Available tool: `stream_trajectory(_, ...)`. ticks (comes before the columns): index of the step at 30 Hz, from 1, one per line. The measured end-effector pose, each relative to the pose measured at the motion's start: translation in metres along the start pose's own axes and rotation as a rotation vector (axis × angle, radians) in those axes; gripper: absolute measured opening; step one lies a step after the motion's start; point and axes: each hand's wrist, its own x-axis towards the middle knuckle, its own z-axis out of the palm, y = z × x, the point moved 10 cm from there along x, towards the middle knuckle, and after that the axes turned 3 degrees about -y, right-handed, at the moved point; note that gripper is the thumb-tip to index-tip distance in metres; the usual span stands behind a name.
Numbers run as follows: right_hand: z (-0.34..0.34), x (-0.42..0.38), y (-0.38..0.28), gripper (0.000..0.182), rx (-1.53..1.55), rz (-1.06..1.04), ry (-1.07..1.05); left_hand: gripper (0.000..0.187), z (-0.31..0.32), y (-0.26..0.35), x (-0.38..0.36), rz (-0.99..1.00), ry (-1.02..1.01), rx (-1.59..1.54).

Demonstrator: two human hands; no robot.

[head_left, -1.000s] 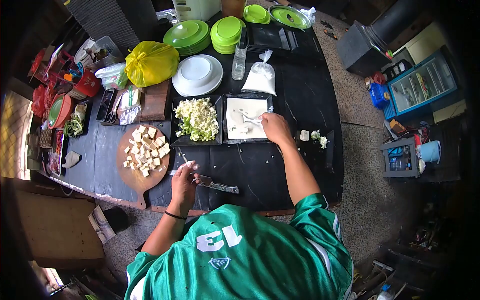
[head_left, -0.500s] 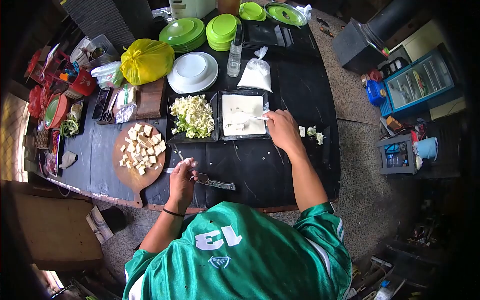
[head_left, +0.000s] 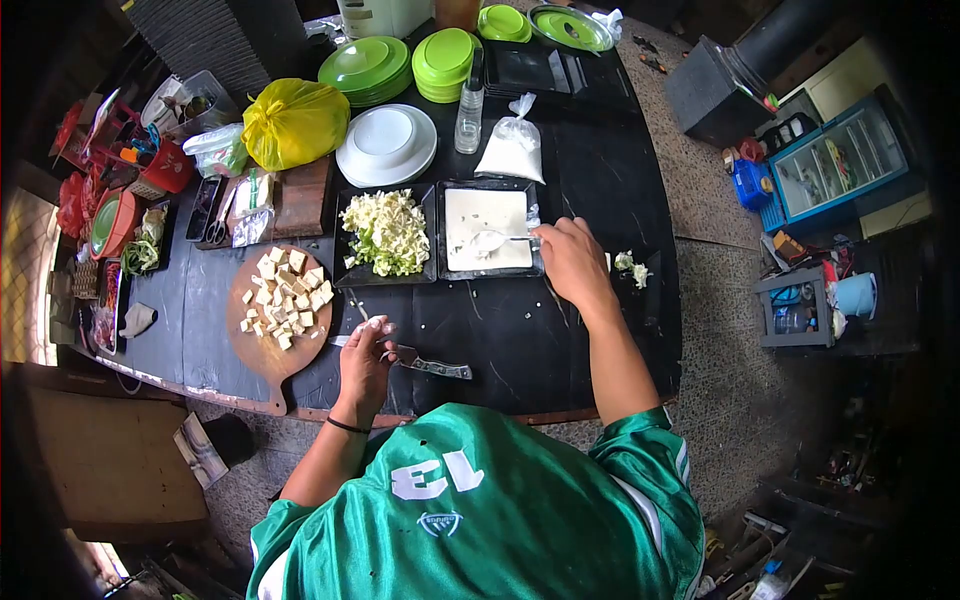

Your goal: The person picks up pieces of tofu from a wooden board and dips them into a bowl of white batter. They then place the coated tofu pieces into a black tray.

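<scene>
My right hand (head_left: 572,258) is closed on the handle of a spoon (head_left: 492,241), whose bowl is in the white batter (head_left: 486,215) in a square black dish. Closed fingers of my left hand (head_left: 366,355) pinch a thin utensil (head_left: 356,303) that points up and left. A knife (head_left: 434,367) lies on the table beside and partly behind my left hand. Chopped cabbage and greens (head_left: 384,232) fill a second black dish left of the batter. White cubes (head_left: 287,297) lie on a round wooden board (head_left: 243,342) further left.
Behind the dishes stand white plates (head_left: 386,146), green plates (head_left: 443,62), a clear bottle (head_left: 468,120), a bag of white powder (head_left: 513,146) and a yellow bag (head_left: 294,122). Scissors (head_left: 217,228) lie at the left. Vegetable scraps (head_left: 631,268) are right of my right hand.
My right hand has shifted slightly to the right, and the spoon's bowl now shows more clearly on the batter. My left hand has stayed in place.
</scene>
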Motion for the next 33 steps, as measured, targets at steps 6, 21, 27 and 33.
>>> stream_trajectory(6, -0.006, -0.001, 0.015, 0.02, -0.051, 0.015, 0.001, 0.024, 0.0, -0.002, 0.001, 0.008, -0.019, -0.013)
stream_trajectory(21, 0.039, 0.019, 0.048, 0.017, -0.144, 0.18, -0.059, 0.023, -0.001, 0.005, -0.002, 0.012, 0.013, 0.001)
stream_trajectory(27, 0.081, 0.038, 0.056, 0.024, 0.043, 0.236, -0.096, 0.022, -0.003, 0.009, -0.003, 0.026, 0.027, -0.005)
stream_trajectory(33, 0.072, 0.03, 0.055, 0.022, 0.102, 0.219, -0.091, 0.022, -0.01, 0.008, -0.002, 0.017, 0.065, -0.006)
